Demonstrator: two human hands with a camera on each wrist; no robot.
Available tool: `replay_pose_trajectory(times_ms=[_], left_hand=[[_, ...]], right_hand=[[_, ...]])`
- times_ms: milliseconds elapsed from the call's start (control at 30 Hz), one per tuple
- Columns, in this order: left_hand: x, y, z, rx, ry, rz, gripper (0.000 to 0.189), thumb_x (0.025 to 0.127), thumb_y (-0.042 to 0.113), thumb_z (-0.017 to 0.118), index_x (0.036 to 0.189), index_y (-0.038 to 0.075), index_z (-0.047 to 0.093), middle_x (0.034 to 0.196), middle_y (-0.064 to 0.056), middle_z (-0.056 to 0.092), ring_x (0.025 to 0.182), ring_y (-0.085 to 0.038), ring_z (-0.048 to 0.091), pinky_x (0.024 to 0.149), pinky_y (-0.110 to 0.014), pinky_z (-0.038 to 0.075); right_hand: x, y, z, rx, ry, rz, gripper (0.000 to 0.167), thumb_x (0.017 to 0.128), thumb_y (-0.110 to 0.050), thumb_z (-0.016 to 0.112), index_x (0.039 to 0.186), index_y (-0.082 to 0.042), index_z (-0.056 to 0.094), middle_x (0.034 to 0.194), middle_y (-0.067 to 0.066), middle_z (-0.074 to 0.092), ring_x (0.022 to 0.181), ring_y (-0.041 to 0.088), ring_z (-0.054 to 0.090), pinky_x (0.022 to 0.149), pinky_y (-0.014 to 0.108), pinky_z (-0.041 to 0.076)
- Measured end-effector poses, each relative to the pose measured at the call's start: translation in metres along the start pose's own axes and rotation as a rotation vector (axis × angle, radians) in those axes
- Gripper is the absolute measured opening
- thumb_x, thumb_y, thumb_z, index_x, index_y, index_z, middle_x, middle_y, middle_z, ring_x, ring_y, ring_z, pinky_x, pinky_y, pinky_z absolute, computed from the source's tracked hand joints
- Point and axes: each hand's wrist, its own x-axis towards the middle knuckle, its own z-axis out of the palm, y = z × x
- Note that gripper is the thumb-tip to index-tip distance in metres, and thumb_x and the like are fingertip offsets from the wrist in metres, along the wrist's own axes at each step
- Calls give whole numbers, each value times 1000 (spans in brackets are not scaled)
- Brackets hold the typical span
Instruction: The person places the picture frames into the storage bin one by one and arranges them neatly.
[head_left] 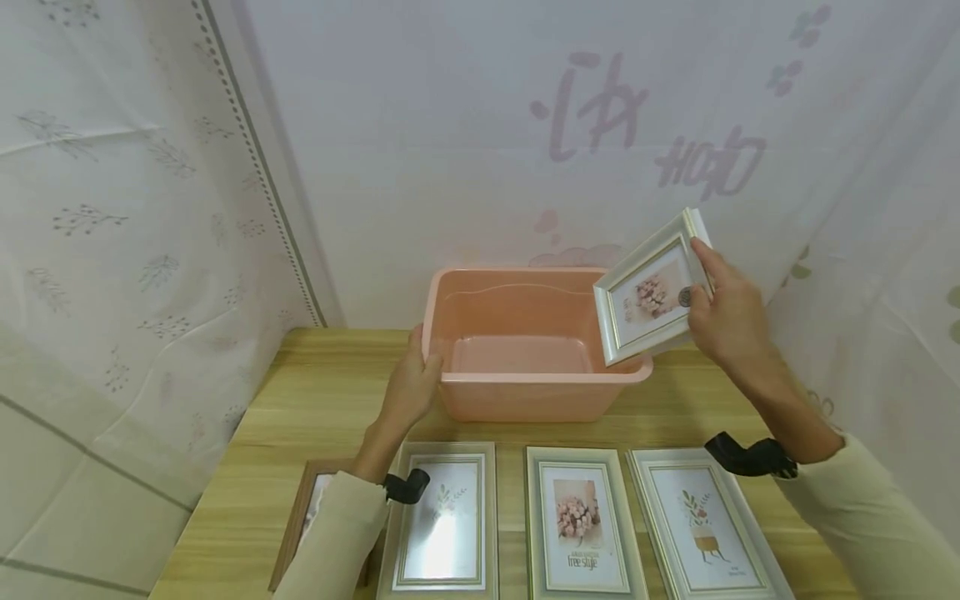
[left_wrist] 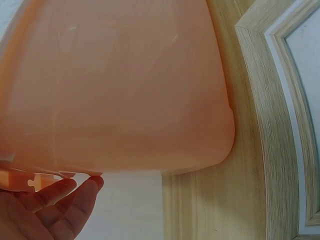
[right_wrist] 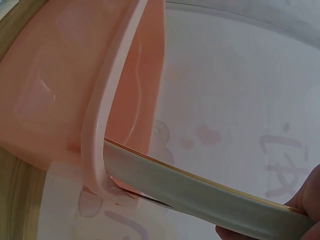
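Observation:
A pink plastic basin (head_left: 517, 400) stands on the wooden table against the back cloth, its inside showing bare. My left hand (head_left: 411, 379) grips its left rim, thumb on top; in the left wrist view the fingers (left_wrist: 80, 205) curl under the lip. My right hand (head_left: 731, 312) holds a white picture frame (head_left: 618, 333) by its right side, thumb on the front. Tilted, that frame overlaps the basin's right end, with its lower corner inside the rim. The right wrist view shows the frame's edge (right_wrist: 200, 192) crossing the rim (right_wrist: 95, 130).
Along the front of the table (head_left: 322, 375) lie several picture frames: a brown one (head_left: 296, 517) partly under my left sleeve, a pale one (head_left: 487, 517), a flower-print one (head_left: 536, 517) and a plant-print one (head_left: 660, 517). Patterned cloth (head_left: 450, 150) hangs behind and at the sides.

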Motion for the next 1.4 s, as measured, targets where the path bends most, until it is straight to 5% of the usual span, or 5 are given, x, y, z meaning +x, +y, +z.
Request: replay_pose_trajectory(times_ms=[333,667,867,1000,1400], left_hand=[[0,-1,-2,17,1,14,64,102,24,42,162,4,28,126,-24,65,97,-35,60,86,-56,52],[-2,2,1,-12,27,23,59,101,17,45,158,7,36,107,-18,66,84,-30,61,70,-46,52],[-2,2,2,-22,33,30,58,101,18,44,158,8,37,105,-17,65,82,-29,60,68,-42,50],[0,0,5,-15,30,30,57,102,18,44,158,7,37,102,-17,64,81,-28,60,68,-42,50],[-1,-3,7,-23,50,0,59,103,20,46,160,9,35,116,-22,65,90,-34,62,77,-53,54]], right_hand=[[11,4,35,-113,-104,-25,70,90,11,41,159,3,34,120,47,53,63,35,50,43,36,39],[7,15,70,-161,-100,-129,67,84,15,44,151,11,43,81,32,51,64,31,42,48,45,40],[2,24,87,-167,-156,-103,70,83,17,48,152,11,40,107,46,52,65,35,47,51,49,45],[-4,32,97,-176,-185,-96,74,81,17,56,153,13,38,134,50,43,87,50,57,67,60,52],[-4,40,96,-182,-331,-65,72,93,4,52,161,5,25,155,47,20,102,56,54,69,57,50]])
